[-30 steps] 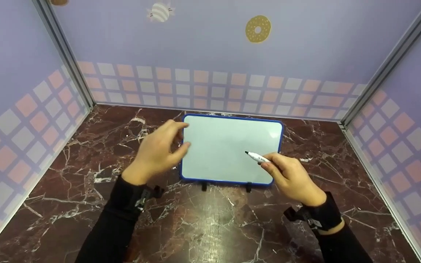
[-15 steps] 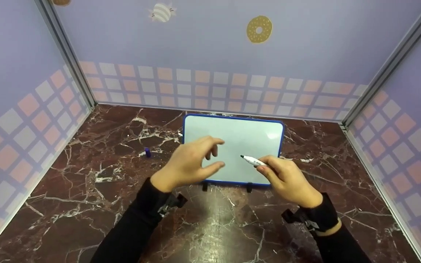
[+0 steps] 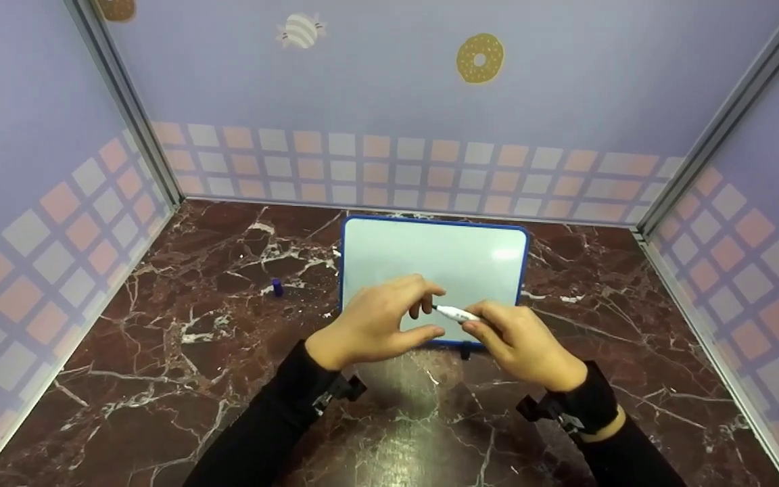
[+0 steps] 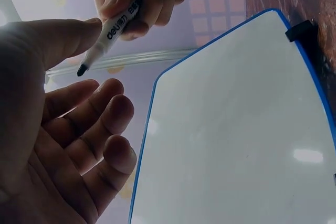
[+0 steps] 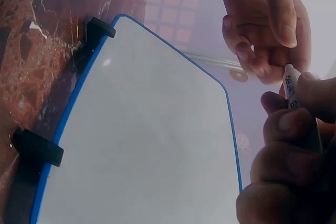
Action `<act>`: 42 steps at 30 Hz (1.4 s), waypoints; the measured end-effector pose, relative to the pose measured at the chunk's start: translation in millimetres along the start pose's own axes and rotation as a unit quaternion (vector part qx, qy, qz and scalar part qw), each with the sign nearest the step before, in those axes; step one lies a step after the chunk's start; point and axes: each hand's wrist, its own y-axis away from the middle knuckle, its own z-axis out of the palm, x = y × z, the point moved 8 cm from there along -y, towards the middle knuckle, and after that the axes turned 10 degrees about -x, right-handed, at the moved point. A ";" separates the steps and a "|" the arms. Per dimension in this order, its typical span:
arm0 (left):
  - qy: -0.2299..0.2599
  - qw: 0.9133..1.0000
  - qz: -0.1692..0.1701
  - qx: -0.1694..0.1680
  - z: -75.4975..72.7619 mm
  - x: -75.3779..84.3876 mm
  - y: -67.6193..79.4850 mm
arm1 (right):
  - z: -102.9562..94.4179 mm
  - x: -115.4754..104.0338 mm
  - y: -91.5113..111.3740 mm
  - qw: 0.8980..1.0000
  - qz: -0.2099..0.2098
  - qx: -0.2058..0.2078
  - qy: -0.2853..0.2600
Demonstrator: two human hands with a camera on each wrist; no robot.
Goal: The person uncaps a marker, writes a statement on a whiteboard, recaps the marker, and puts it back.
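My right hand point(image 3: 528, 341) grips an uncapped whiteboard marker point(image 3: 456, 313) with a white barrel and dark tip. The tip points left, towards my left hand point(image 3: 383, 321). In the left wrist view, the marker point(image 4: 116, 29) has its tip in the gap between my left thumb and index finger, apparently touching neither. The left fingers are loosely bent and hold nothing. Behind both hands stands a blue-framed whiteboard point(image 3: 423, 247) with a blank white face; the hands hide part of its lower half. A small dark purple cylinder point(image 3: 277, 287) stands on the table left of the board.
Black feet point(image 5: 39, 148) support the board's lower edge. The dark red marbled tabletop point(image 3: 159, 379) runs back to a lilac patterned wall point(image 3: 389, 88), with side walls left and right. Both wrists wear black camera straps.
My left hand has moved right from the board's left edge to the marker tip, uncovering the purple cylinder. My right hand has brought the marker slightly left and down.
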 end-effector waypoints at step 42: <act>0.156 0.984 0.037 0.076 -7.2 -13.4 7.3 | -5.4 -0.7 2.4 0.998 0.008 0.008 -0.067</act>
